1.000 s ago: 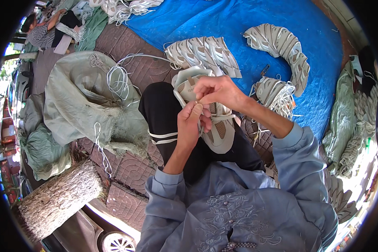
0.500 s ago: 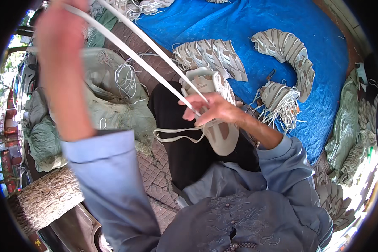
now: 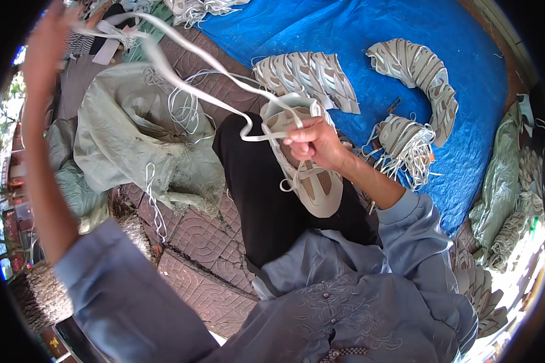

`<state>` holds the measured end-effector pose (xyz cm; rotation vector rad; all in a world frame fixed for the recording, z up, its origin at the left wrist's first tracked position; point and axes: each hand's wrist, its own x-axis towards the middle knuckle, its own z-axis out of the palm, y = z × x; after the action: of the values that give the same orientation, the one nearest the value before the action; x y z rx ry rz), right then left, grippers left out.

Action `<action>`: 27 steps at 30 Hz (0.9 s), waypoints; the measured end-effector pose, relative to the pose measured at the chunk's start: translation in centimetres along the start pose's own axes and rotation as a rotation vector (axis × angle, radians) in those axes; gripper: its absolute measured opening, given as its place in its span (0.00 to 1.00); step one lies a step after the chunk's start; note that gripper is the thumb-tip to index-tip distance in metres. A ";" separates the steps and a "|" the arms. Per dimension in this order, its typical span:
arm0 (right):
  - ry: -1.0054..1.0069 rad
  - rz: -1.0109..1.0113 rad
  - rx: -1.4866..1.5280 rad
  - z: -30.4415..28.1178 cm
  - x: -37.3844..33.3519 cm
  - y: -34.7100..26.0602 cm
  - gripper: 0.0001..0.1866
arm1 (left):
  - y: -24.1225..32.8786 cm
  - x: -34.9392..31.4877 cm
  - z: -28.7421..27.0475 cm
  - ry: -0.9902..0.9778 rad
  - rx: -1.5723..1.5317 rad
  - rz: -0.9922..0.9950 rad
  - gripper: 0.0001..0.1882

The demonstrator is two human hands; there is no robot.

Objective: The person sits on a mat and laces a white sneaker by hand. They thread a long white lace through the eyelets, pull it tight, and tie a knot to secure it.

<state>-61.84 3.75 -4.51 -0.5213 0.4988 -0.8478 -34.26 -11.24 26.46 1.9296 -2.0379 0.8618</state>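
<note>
A beige and white shoe upper (image 3: 313, 192) rests across my black-trousered knees, toe toward me. My right hand (image 3: 318, 144) is closed over its lacing area, pinching a white shoelace (image 3: 215, 101). From there the lace runs in two slack strands up and left to my left hand (image 3: 49, 30), which is raised far out at the upper left. Motion smears that hand, but the lace leads into its fingers. A small loop of lace (image 3: 289, 183) hangs at the side of the shoe upper.
On a blue tarp (image 3: 369, 145) lie curved stacks of shoe uppers (image 3: 418, 75) and a bundle with laces (image 3: 406, 142). To the left, a pale green sack (image 3: 124, 139) carries loose white laces (image 3: 183, 112). A log (image 3: 48, 293) lies at lower left on the paving.
My left hand has swung outward to the left, and the lace has gone from taut to slack. My right hand has closed and turned over the shoe upper; the loop beside it is smaller.
</note>
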 end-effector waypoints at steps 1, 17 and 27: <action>0.023 -0.001 0.081 -0.2 0.2 0.1 0.08 | 2.7 -3.6 1.6 0.245 -0.076 0.407 0.17; 0.008 0.005 0.109 -0.3 0.5 -0.1 0.09 | 18.3 -31.5 8.9 -0.771 -1.395 -0.108 0.02; -0.030 0.018 0.003 -0.2 0.6 -0.2 0.09 | 20.4 -32.8 7.7 -0.331 -0.846 0.127 0.09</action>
<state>-61.75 3.13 -4.61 -0.5258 0.4744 -0.8227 -48.04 11.75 -2.42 1.5090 -2.1854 -0.3253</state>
